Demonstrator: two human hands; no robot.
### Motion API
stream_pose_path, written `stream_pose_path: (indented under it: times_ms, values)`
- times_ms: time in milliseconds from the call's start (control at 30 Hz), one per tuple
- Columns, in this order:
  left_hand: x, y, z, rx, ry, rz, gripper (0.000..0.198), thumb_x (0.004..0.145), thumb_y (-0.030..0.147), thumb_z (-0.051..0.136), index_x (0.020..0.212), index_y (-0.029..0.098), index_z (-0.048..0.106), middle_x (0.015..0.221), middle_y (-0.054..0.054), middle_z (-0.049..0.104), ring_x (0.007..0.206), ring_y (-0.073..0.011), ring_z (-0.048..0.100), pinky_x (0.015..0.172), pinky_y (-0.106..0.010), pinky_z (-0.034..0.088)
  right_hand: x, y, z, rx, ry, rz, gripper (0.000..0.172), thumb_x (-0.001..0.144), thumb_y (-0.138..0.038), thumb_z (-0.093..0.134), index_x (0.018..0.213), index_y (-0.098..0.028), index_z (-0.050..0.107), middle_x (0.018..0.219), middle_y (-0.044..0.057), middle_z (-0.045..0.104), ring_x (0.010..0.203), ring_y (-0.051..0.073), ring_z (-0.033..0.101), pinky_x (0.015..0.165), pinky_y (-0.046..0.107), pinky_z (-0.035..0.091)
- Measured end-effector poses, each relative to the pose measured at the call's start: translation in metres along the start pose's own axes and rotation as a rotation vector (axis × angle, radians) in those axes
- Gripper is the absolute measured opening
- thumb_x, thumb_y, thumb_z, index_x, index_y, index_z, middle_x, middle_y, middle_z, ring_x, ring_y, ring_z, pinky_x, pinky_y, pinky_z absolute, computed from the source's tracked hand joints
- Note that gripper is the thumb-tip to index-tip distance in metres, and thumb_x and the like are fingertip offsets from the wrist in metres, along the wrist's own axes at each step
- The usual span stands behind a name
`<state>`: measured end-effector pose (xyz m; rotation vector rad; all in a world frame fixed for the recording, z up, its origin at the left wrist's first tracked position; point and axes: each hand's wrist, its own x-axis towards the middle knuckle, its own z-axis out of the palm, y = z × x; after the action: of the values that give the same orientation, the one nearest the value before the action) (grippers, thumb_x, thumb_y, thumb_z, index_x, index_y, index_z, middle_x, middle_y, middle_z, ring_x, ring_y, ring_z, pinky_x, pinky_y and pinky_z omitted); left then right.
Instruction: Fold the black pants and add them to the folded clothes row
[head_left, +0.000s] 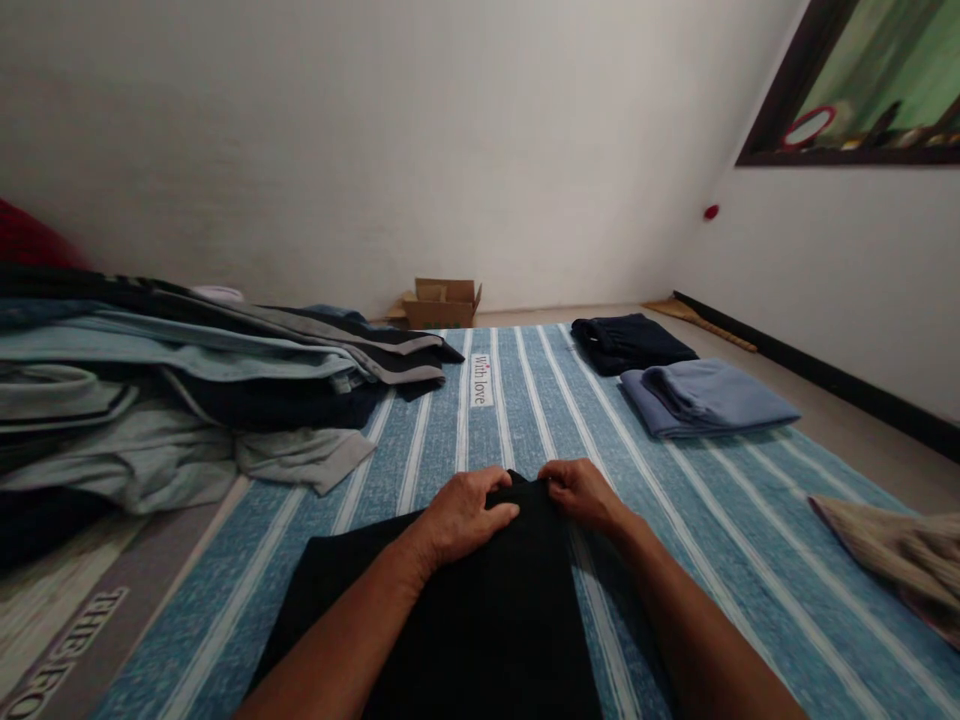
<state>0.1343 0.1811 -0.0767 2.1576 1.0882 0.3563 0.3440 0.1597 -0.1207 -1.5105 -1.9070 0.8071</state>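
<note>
In the head view, you have a striped sheet [675,510] in front of you, and on it there is a label [481,380] with the words "With love". The black cloth [495,620] lies on the sheet, on your side of the label, and it reaches down to the bottom border of the view. Both your hands are at its far edge, near to each other, between the label and you.

Your left hand [466,508] rests on this edge; the thumb and the forefinger look a little apart, with black fabric showing between them. The other fingertips are hidden, so I cannot tell if they are clamped. Your right hand [581,490] has its thumb and fingers together, pinching the corner of the edge.

To the left of the label there is a loose pile of clothes [180,345]. To the right of the label are a folded dark garment [630,342] and, nearer to you, a folded blue one [712,395]; these two lie close together. A brown cloth [907,555] is farther right and nearer than the label. Beyond the label, by the wall [480,130], stands an open box [442,308].
</note>
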Motion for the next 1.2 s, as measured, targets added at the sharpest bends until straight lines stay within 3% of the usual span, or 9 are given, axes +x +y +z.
stream_pose_path:
  times_ms: [167, 433, 567, 667, 1000, 1200]
  values:
    - [0.003, -0.01, 0.004, 0.056, 0.037, -0.033, 0.017, 0.078, 0.024, 0.049, 0.092, 0.02, 0.058, 0.079, -0.001, 0.064, 0.077, -0.0164, 0.06, 0.072, -0.026, 0.042, 0.0, -0.004, 0.002, -0.034, 0.017, 0.024, 0.026, 0.07, -0.012, 0.043, 0.078, -0.018, 0.067, 0.059, -0.002, 0.053, 0.057, 0.012, 0.047, 0.056, 0.022, 0.03]
    - [0.004, -0.009, 0.005, 0.168, 0.023, 0.004, 0.017, 0.08, 0.02, 0.048, 0.094, 0.021, 0.057, 0.089, -0.003, 0.066, 0.088, -0.0194, 0.061, 0.076, -0.028, 0.042, -0.002, -0.013, -0.002, 0.026, -0.002, 0.039, 0.023, 0.071, -0.01, 0.042, 0.076, -0.017, 0.064, 0.062, -0.002, 0.055, 0.06, 0.012, 0.049, 0.056, 0.022, 0.032]
    - [0.004, -0.008, 0.004, 0.156, 0.016, -0.001, 0.019, 0.08, 0.02, 0.048, 0.097, 0.022, 0.057, 0.09, -0.003, 0.066, 0.093, -0.0197, 0.06, 0.08, -0.028, 0.043, -0.002, -0.017, -0.003, 0.074, -0.033, 0.044, 0.02, 0.082, -0.028, 0.049, 0.078, -0.017, 0.065, 0.064, -0.002, 0.056, 0.06, 0.012, 0.05, 0.054, 0.022, 0.032]
    - [0.004, -0.011, 0.005, 0.133, 0.025, 0.004, 0.021, 0.08, 0.02, 0.047, 0.098, 0.022, 0.057, 0.089, -0.002, 0.066, 0.094, -0.0195, 0.06, 0.079, -0.027, 0.043, 0.0, -0.015, 0.003, 0.094, 0.004, 0.093, 0.026, 0.077, -0.041, 0.06, 0.077, -0.016, 0.065, 0.063, -0.001, 0.057, 0.06, 0.013, 0.051, 0.052, 0.022, 0.032]
    - [0.007, -0.007, 0.0, 0.041, 0.047, -0.059, 0.021, 0.078, 0.024, 0.044, 0.095, 0.02, 0.057, 0.07, 0.002, 0.06, 0.07, -0.0155, 0.058, 0.068, -0.025, 0.042, 0.005, -0.009, 0.016, 0.188, 0.129, 0.172, 0.019, 0.073, -0.033, 0.064, 0.065, -0.016, 0.059, 0.059, -0.002, 0.056, 0.057, 0.011, 0.051, 0.05, 0.021, 0.034]
    - [0.002, -0.005, -0.011, 0.23, 0.037, -0.148, 0.026, 0.08, 0.039, 0.046, 0.09, 0.02, 0.059, 0.07, -0.002, 0.062, 0.071, -0.0199, 0.06, 0.062, -0.028, 0.038, 0.005, -0.01, 0.019, 0.209, 0.177, 0.183, 0.018, 0.072, -0.031, 0.065, 0.064, -0.016, 0.059, 0.059, -0.002, 0.056, 0.056, 0.011, 0.051, 0.049, 0.021, 0.034]
